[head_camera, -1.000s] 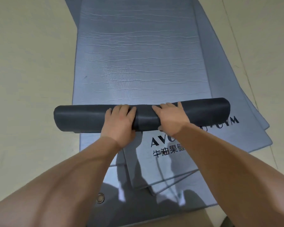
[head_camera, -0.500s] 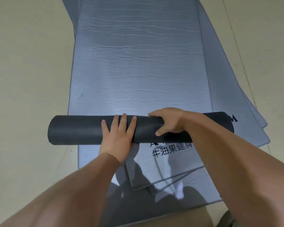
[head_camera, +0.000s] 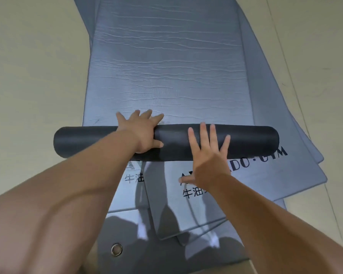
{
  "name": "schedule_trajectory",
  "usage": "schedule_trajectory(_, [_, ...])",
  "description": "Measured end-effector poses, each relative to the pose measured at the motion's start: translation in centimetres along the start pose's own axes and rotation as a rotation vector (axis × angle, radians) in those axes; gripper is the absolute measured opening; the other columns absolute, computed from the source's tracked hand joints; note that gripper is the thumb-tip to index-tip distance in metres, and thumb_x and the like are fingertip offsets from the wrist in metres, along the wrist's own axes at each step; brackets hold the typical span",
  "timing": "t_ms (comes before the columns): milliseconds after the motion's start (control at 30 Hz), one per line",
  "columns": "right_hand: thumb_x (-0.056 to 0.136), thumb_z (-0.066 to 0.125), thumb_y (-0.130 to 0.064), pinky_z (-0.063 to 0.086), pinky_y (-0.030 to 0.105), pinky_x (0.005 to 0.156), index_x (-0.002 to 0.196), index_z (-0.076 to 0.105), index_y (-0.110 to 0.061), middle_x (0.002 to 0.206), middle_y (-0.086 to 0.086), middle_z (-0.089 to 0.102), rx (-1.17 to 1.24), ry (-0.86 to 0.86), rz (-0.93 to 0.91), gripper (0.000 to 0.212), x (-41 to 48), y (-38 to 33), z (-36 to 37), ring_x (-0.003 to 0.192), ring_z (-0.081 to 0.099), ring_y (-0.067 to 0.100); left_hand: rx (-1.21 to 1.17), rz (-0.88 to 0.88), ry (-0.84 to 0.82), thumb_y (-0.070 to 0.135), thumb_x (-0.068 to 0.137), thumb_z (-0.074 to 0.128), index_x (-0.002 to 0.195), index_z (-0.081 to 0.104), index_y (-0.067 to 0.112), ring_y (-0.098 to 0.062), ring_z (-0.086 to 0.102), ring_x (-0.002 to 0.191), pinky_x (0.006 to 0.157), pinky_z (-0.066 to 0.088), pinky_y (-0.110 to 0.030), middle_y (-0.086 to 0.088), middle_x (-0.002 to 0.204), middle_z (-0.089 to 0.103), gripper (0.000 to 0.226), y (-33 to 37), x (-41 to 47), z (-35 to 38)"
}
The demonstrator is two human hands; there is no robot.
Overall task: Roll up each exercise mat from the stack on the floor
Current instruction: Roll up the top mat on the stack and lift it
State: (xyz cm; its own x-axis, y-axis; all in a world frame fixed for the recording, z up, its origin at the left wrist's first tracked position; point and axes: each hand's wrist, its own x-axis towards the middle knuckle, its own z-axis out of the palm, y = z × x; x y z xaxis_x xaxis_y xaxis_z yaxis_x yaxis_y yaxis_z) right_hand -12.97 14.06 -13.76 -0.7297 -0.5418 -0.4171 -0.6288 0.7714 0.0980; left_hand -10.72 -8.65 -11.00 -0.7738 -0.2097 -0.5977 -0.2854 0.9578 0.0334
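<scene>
The top grey mat (head_camera: 166, 66) is partly rolled into a dark tube (head_camera: 249, 143) lying across the stack, with its unrolled part stretching away from me. My left hand (head_camera: 143, 131) lies over the tube left of centre, fingers draped over the far side and thumb on the near side. My right hand (head_camera: 206, 155) is flat with its fingers spread. The fingertips rest on the tube's near side right of centre and the palm hangs over the mat below.
Under the tube lie several more grey mats (head_camera: 275, 178), fanned out at slightly different angles and printed with black lettering. A metal eyelet (head_camera: 116, 249) shows in a mat corner near me. Beige floor (head_camera: 28, 76) lies on both sides.
The tube has rolled further away from me and grown thicker. My left hand moved up over its top. My right hand let go of its grasp and spread flat.
</scene>
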Motion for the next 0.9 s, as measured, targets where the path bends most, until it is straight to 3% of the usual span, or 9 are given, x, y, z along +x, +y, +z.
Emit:
schedule_trajectory(133, [0.063, 0.073, -0.084, -0.002, 0.076, 0.117, 0.16, -0.025, -0.022, 0.169, 0.018, -0.022, 0.001, -0.044, 0.009, 0.151, 4.5, 0.7, -2.3, 0.155, -0.022, 0.043, 0.084, 0.02, 0.494, 0.053, 0.095, 0.055, 0.147, 0.044, 0.029, -0.033, 0.04, 0.13, 0.105, 0.034, -0.055, -0.006, 0.145, 0.044, 0.059, 1.8, -2.7, 1.9])
schedule_trajectory(167, [0.065, 0.074, -0.081, -0.001, 0.076, 0.118, 0.161, -0.022, -0.023, 0.171, 0.018, -0.017, 0.0, -0.046, 0.006, 0.148, 5.4, 0.9, -2.8, 0.156, -0.019, 0.042, 0.072, 0.036, 0.467, 0.053, 0.094, 0.056, 0.152, 0.039, 0.029, -0.034, 0.036, 0.135, 0.108, 0.032, -0.058, -0.007, 0.149, 0.04, 0.065, 2.4, -3.2, 2.8])
schedule_trajectory(233, [0.068, 0.077, -0.076, 0.001, 0.076, 0.118, 0.163, -0.017, -0.025, 0.172, 0.016, -0.008, -0.012, -0.05, 0.003, 0.143, 6.8, 1.2, -3.4, 0.158, -0.012, 0.041, -0.028, -0.002, 0.28, 0.056, 0.088, 0.064, 0.162, 0.01, 0.032, -0.032, 0.01, 0.153, 0.116, 0.016, -0.068, -0.007, 0.167, 0.012, 0.095, 3.1, -3.2, 4.0])
schedule_trajectory(333, [0.071, 0.08, -0.069, 0.002, 0.077, 0.117, 0.163, -0.015, -0.028, 0.172, 0.016, -0.009, -0.044, 0.003, -0.004, 0.139, 7.4, 1.1, -3.8, 0.157, -0.009, 0.043, -0.119, -0.045, 0.138, 0.05, 0.082, 0.075, 0.161, -0.012, 0.035, -0.025, -0.015, 0.156, 0.117, 0.005, -0.073, 0.003, 0.17, -0.014, 0.119, 2.7, -1.8, 3.6])
schedule_trajectory(433, [0.086, 0.076, -0.042, 0.003, 0.075, 0.119, 0.162, -0.012, -0.035, 0.172, 0.014, -0.003, -0.089, 0.095, -0.051, 0.117, 6.7, 0.7, -3.1, 0.158, -0.003, 0.041, -0.17, -0.037, 0.114, 0.052, 0.08, 0.077, 0.161, -0.01, 0.038, -0.021, -0.014, 0.157, 0.117, 0.004, -0.073, 0.007, 0.17, -0.012, 0.12, 2.0, -0.4, 2.5])
schedule_trajectory(533, [0.089, 0.068, -0.014, 0.006, 0.072, 0.12, 0.163, -0.006, -0.04, 0.171, 0.014, 0.012, -0.047, 0.032, -0.045, 0.107, 7.0, 0.5, -3.5, 0.158, 0.008, 0.038, -0.157, -0.043, 0.115, 0.062, 0.079, 0.073, 0.161, -0.009, 0.036, -0.023, -0.014, 0.157, 0.117, 0.004, -0.073, 0.006, 0.17, -0.012, 0.119, 2.3, -0.5, 2.3])
schedule_trajectory(700, [0.087, 0.071, -0.015, 0.019, 0.069, 0.119, 0.162, 0.013, -0.041, 0.144, 0.004, 0.052, 0.015, -0.01, -0.109, 0.099, 7.1, 1.1, -5.1, 0.139, 0.043, 0.032, -0.054, -0.021, 0.349, 0.071, 0.083, 0.059, 0.161, -0.013, 0.022, -0.035, -0.015, 0.155, 0.119, -0.001, -0.07, -0.007, 0.17, -0.016, 0.117, 3.6, -4.7, 5.6])
schedule_trajectory(800, [0.084, 0.072, -0.015, 0.029, 0.066, 0.115, 0.159, 0.023, -0.044, 0.123, -0.002, 0.063, 0.055, -0.127, -0.155, 0.094, 5.2, 0.6, -5.2, 0.118, 0.056, 0.029, -0.042, -0.008, 0.393, 0.072, 0.083, 0.057, 0.158, -0.022, 0.017, -0.04, -0.021, 0.153, 0.117, -0.009, -0.07, -0.015, 0.167, -0.021, 0.122, 4.4, -7.4, 9.5])
schedule_trajectory(900, [0.076, 0.074, -0.016, 0.05, 0.051, 0.098, 0.144, 0.045, -0.046, 0.103, -0.008, 0.063, 0.156, -0.26, -0.227, 0.079, 3.4, 1.1, -5.3, 0.096, 0.058, 0.023, -0.037, 0.026, 0.41, 0.076, 0.077, 0.057, 0.155, -0.023, 0.012, -0.043, -0.017, 0.153, 0.117, -0.008, -0.071, -0.02, 0.166, -0.017, 0.129, 4.7, -8.7, 12.4])
